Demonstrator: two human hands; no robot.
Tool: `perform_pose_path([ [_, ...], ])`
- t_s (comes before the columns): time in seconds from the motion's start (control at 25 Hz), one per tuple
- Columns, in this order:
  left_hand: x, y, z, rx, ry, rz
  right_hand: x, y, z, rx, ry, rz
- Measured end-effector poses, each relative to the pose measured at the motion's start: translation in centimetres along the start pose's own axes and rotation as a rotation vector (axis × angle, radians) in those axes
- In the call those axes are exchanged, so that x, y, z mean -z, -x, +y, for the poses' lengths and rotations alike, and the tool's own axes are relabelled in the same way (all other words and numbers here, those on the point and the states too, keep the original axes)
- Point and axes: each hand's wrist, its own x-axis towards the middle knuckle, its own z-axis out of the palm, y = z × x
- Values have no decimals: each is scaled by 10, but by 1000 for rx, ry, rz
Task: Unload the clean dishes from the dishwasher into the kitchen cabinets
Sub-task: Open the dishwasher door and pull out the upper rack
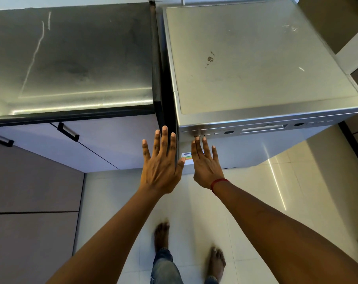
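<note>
Your dishwasher [266, 58] stands shut in front of you, a silver box with a flat top carrying a small brown stain [210, 58]. Your right hand [204, 162], fingers straight and slightly fanned, reaches the left end of its control strip [256, 130]. The fingertips [197, 139] lie at the first buttons, though you cannot tell whether they press. A red thread [219, 182] circles that wrist. Your left hand [161, 167] is spread wide and holds nothing, hovering before the dark gap at the dishwasher's left edge. A coloured sticker [187, 157] shows on the door between your hands. Left of the dishwasher runs a dark, scuffed countertop [71, 58], with cabinet doors below it and a black-ended bar handle [68, 132]. Below the dishwasher, pale glossy floor tiles [194, 212] carry your bare feet [161, 234].
</note>
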Motion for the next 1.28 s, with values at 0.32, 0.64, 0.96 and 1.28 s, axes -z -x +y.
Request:
perform_pose_path([
  [0.32, 12, -1, 13, -34, 22, 30, 12, 29, -1, 12, -104, 39],
  [0.64, 39, 3, 34, -22, -45, 24, 36, 54, 23, 87, -90, 188],
  [0.96, 86, 7, 71, 13, -86, -30, 100, 79, 65, 103, -42, 310],
  [1.28, 164, -11, 74, 10, -111, 86, 169, 70, 73, 204, 12, 387],
])
